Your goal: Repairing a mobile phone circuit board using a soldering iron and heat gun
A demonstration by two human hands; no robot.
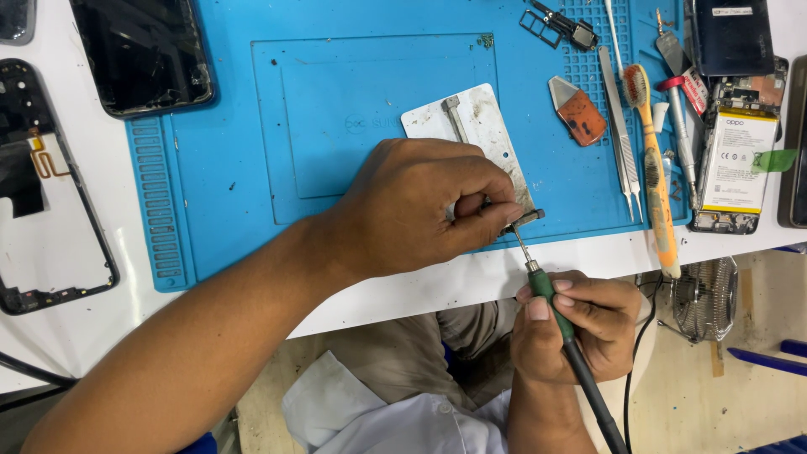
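Left hand (412, 206) is pinching a small metal part (523, 220) against the metal holder plate (483, 126), grip closed tight on it, at the 5 o'clock corner of the blue mat (227, 143). Right hand (580, 324) is wrapped around the green soldering iron (546, 290), tip touching the part from 6 o'clock. Probably best keeping fingertips (504, 210) off the hot tip and bracing that wrist on the bench (420, 290).
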